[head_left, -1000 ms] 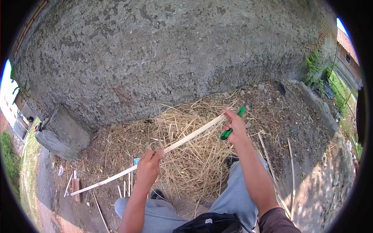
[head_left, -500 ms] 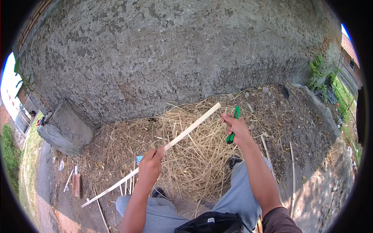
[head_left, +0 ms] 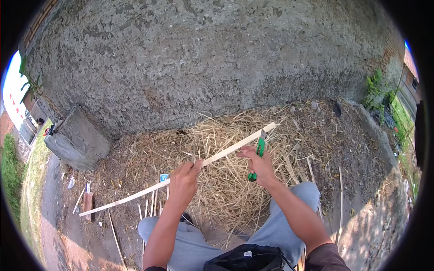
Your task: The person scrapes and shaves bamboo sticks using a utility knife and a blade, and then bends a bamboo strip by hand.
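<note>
A long, pale wooden strip [head_left: 231,149] slants across the view, rising to the right. My left hand [head_left: 184,179] is closed around it near the middle, and its lower end reaches out to the left. In my right hand [head_left: 261,166] is a green utility knife [head_left: 261,147], its blade tip pointing up beside the strip's upper end. The blade looks very near or against the strip; I cannot tell whether it touches. Below both hands lies a heap of straw-like shavings [head_left: 226,189] between my knees.
A rough grey wall [head_left: 203,67] rises in front. At the left stands a concrete block [head_left: 79,140]. A brown wooden piece [head_left: 87,205] and a blue packet [head_left: 164,177] lie on the ground. Thin strips [head_left: 341,198] lie at the right, and a black bag [head_left: 248,258] sits at my waist.
My right hand has moved left and down, bringing the knife up to the strip's upper end. My left hand and the strip have shifted right and slightly up.
</note>
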The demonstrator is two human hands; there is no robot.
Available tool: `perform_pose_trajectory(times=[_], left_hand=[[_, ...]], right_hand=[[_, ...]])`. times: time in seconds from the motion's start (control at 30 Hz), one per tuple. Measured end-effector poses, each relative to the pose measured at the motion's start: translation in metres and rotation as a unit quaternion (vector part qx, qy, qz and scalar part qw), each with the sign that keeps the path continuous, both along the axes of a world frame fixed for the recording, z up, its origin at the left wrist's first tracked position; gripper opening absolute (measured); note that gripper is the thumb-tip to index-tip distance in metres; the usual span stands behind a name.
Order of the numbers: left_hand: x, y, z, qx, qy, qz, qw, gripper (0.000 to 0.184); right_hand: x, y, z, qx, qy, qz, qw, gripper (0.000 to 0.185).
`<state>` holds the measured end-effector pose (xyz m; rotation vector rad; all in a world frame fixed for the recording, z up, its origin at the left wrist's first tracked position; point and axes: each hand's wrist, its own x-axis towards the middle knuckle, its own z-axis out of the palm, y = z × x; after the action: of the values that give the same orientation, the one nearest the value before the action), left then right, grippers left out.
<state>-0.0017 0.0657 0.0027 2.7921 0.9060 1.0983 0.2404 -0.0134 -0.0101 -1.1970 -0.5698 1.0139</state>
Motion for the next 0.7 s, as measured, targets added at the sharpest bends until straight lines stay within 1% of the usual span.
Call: perform_pose_trajectory(times=[0.03,0.07,0.1,0.13,0.17,0.23,0.27,0.3,0.33,0.37,0.4,0.43,0.57,0.63,0.67,0.7], left_hand=[[0.002,-0.001,0.001,-0.009,0.000,-0.006,1.000,0.026],[0.004,-0.002,0.002,-0.008,-0.001,-0.006,1.000,0.026],[0.005,-0.005,0.004,-0.038,0.013,0.002,0.999,0.022],[0.007,-0.007,0.007,-0.067,0.027,0.010,0.997,0.019],[0.008,-0.007,0.009,-0.063,0.024,0.009,0.998,0.019],[0.008,-0.010,0.011,-0.091,-0.008,-0.025,0.996,0.015],[0.007,-0.011,0.012,-0.087,-0.008,-0.026,0.996,0.015],[0.003,-0.012,0.014,-0.110,0.021,-0.030,0.993,0.014],[-0.001,-0.013,0.016,-0.136,0.053,-0.034,0.989,0.013],[-0.005,-0.010,0.021,-0.134,0.055,-0.033,0.989,0.013],[-0.009,-0.009,0.030,-0.169,0.087,-0.043,0.981,0.014],[-0.011,-0.010,0.038,-0.205,0.120,-0.053,0.970,0.016],[-0.009,-0.031,0.063,-0.180,0.171,-0.038,0.968,0.016],[-0.005,-0.041,0.072,-0.325,0.210,-0.018,0.922,0.019],[-0.004,-0.043,0.062,-0.327,0.212,-0.014,0.921,0.019],[-0.004,-0.042,0.043,-0.378,0.141,-0.028,0.915,0.022]], right_hand=[[-0.005,0.001,-0.007,0.000,-0.001,0.000,1.000,0.030],[-0.010,0.003,-0.017,0.022,-0.148,-0.003,0.989,0.030],[-0.016,0.003,-0.019,0.044,-0.293,-0.007,0.955,0.031],[-0.021,-0.002,-0.021,0.022,-0.383,-0.010,0.924,0.033],[-0.022,-0.004,-0.019,0.026,-0.386,-0.013,0.922,0.033],[-0.026,-0.008,-0.009,0.016,-0.484,0.011,0.875,0.032],[-0.027,-0.009,-0.002,0.003,-0.509,0.016,0.861,0.031],[-0.028,-0.008,-0.002,0.006,-0.508,0.014,0.862,0.031],[-0.031,-0.009,-0.005,0.024,-0.530,0.015,0.847,0.032],[-0.032,-0.010,-0.006,0.043,-0.553,0.016,0.832,0.033],[-0.033,-0.010,-0.007,0.083,-0.550,0.006,0.831,0.033],[-0.034,-0.012,-0.006,0.082,-0.546,0.005,0.834,0.033],[-0.033,-0.020,0.006,0.100,-0.544,0.009,0.833,0.032],[-0.033,-0.020,0.005,0.104,-0.539,0.011,0.836,0.032],[-0.033,-0.020,0.003,0.102,-0.536,0.018,0.838,0.032],[-0.032,-0.020,0.001,0.100,-0.534,0.024,0.839,0.032]])
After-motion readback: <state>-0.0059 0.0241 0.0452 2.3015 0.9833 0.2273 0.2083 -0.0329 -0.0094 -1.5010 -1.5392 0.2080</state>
